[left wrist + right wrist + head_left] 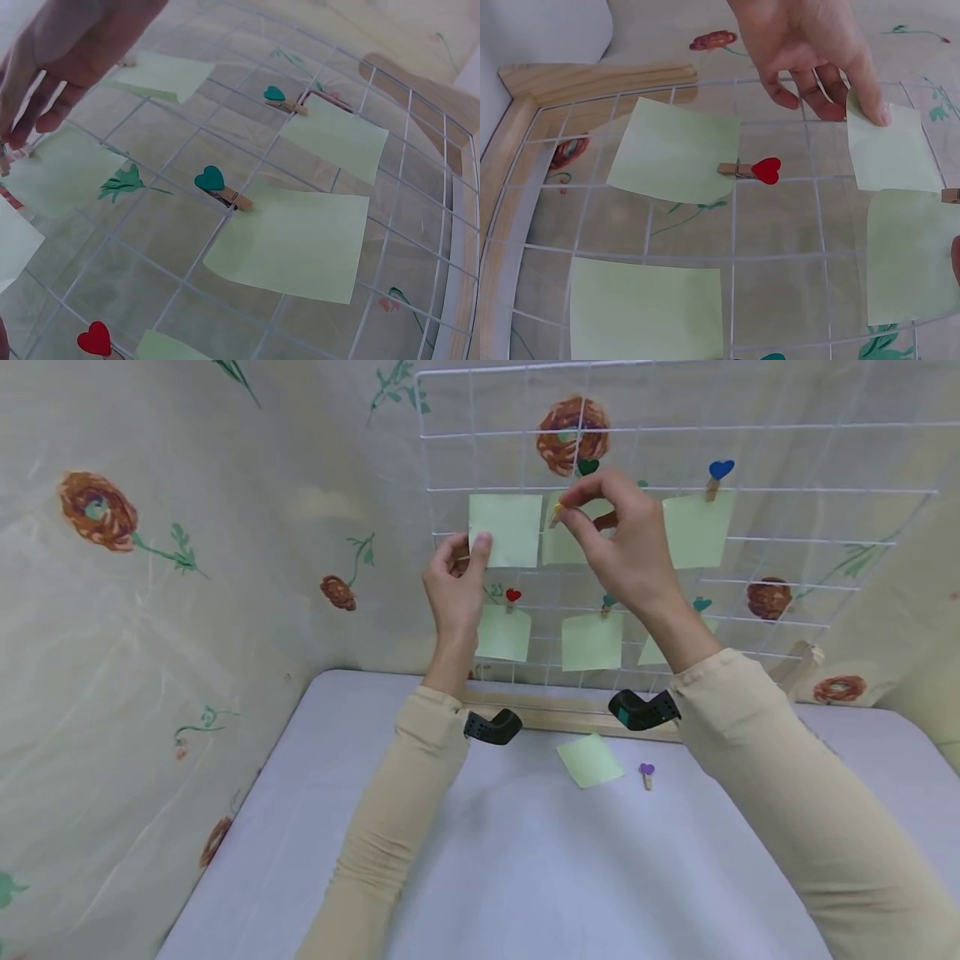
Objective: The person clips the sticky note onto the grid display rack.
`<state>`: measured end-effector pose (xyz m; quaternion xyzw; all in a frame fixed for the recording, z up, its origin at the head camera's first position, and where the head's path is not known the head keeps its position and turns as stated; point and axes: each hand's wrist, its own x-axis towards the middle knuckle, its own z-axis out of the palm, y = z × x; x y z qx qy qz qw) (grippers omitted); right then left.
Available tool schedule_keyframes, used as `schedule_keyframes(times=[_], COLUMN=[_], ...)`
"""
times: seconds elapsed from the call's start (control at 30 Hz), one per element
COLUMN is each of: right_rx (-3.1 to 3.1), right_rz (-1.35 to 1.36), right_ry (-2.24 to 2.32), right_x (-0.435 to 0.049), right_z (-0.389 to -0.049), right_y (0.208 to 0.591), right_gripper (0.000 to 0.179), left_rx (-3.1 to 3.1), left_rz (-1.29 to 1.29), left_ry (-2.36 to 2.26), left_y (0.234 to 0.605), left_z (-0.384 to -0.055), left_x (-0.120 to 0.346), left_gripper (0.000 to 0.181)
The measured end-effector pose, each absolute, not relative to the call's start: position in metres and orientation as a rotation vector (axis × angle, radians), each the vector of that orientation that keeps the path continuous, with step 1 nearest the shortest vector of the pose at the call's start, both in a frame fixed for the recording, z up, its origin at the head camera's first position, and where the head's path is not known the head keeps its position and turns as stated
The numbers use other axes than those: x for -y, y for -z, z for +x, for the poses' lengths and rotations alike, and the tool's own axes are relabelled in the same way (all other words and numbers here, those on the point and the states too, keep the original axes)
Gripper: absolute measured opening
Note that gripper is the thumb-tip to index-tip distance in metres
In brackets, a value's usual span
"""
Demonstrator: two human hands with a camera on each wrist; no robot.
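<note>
My left hand (456,589) holds a pale green paper note (510,522) by its left edge against the white wire grid (480,489), thumb on the front. In the right wrist view, the left hand's thumb (877,112) presses on this note. My right hand (633,547) pinches a small wooden clothespin (555,516) with a yellow top, close to the note's right side. Behind the right hand, another note (558,547) hangs under a dark green heart clothespin (588,467), partly hidden.
Right of the hands, a note hangs from a blue heart clothespin (722,470). Below hang several notes, one with a red heart clothespin (513,596). On the white table (510,860) lie a loose note (590,761) and a purple heart clothespin (647,775). A wooden base (555,718) supports the grid.
</note>
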<state>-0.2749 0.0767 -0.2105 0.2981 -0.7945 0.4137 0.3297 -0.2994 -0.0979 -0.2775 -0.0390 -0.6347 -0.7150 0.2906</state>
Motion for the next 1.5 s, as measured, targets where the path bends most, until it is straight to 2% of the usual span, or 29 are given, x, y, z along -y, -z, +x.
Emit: schedule_keyframes(times=[1.03, 1.5], right_rx=[2.021, 1.977], right_rz=[0.700, 0.763], right_ry=[-1.097, -1.018], right_x=[-0.063, -0.057], right_z=[-0.282, -0.289], right_y=[0.190, 0.187], right_gripper=[0.015, 0.016], left_rx=[1.642, 1.661], left_rz=[-0.092, -0.084], left_ry=[1.950, 1.975], left_y=[0.272, 0.272], left_z=[-0.300, -0.299], left_x=[0.090, 0.093], left_gripper=[0.030, 0.030])
